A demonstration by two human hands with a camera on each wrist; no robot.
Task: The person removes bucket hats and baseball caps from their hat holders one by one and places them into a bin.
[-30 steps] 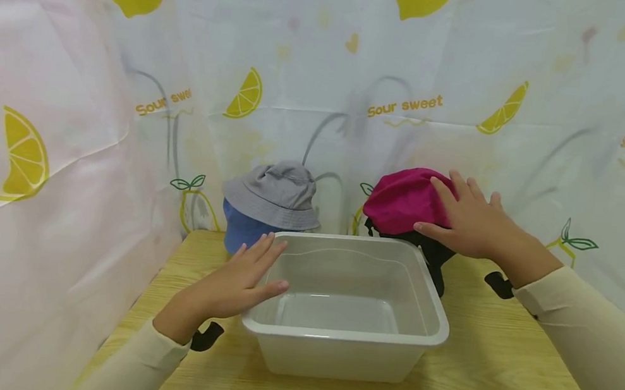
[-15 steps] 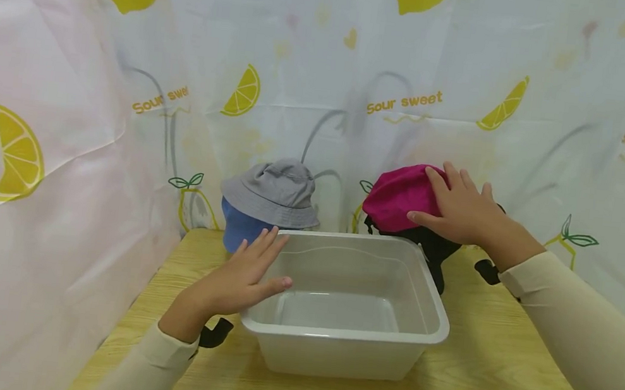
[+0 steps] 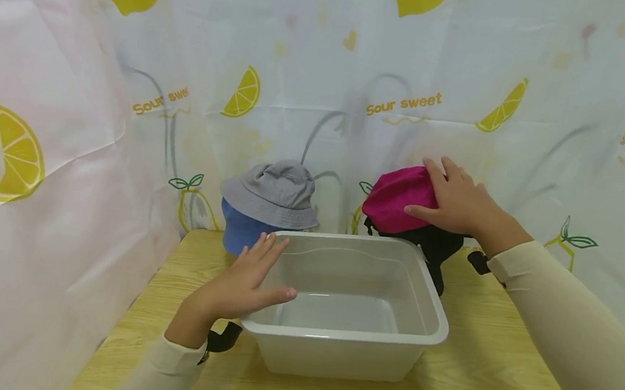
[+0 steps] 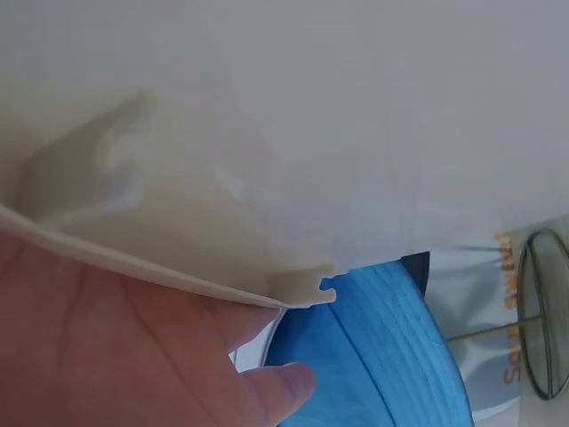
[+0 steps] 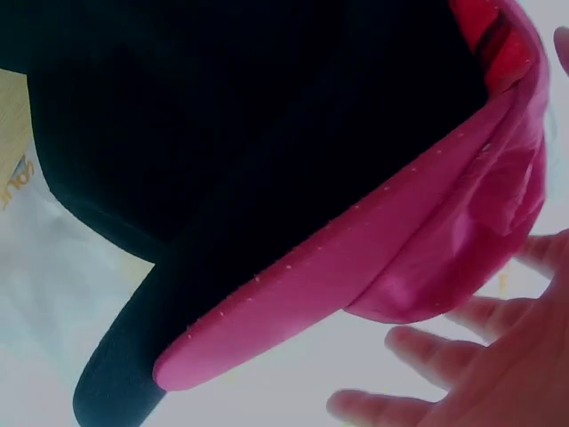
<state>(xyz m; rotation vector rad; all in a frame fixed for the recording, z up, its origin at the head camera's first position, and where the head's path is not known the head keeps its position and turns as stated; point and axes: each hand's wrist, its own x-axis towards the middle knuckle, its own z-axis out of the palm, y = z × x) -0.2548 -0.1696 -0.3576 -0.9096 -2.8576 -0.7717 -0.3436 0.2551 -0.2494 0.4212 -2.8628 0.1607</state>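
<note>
At the back right, a magenta cap [image 3: 400, 201] rests on top of a black cap or hat [image 3: 434, 255]. My right hand [image 3: 455, 200] lies along the magenta cap's right side with fingers spread and straight. In the right wrist view, fingertips [image 5: 427, 351] are right beside the magenta crown, and the black one fills much of the picture. My left hand [image 3: 237, 282], fingers extended, is at the left rim of a pale plastic basin [image 3: 343, 336]. The left wrist view has the palm [image 4: 124, 347] under the basin's lip, with a blue hat [image 4: 373, 347] beyond.
Behind the basin's left corner, a grey bucket hat [image 3: 275, 194] sits on the blue hat. A wooden table [image 3: 487, 379] carries everything. Lemon-print curtains [image 3: 327, 50] close off the back and left side.
My right hand has moved left and slightly up, closer over the magenta cap. My left forearm has shifted right a little while its hand stays at the basin's rim.
</note>
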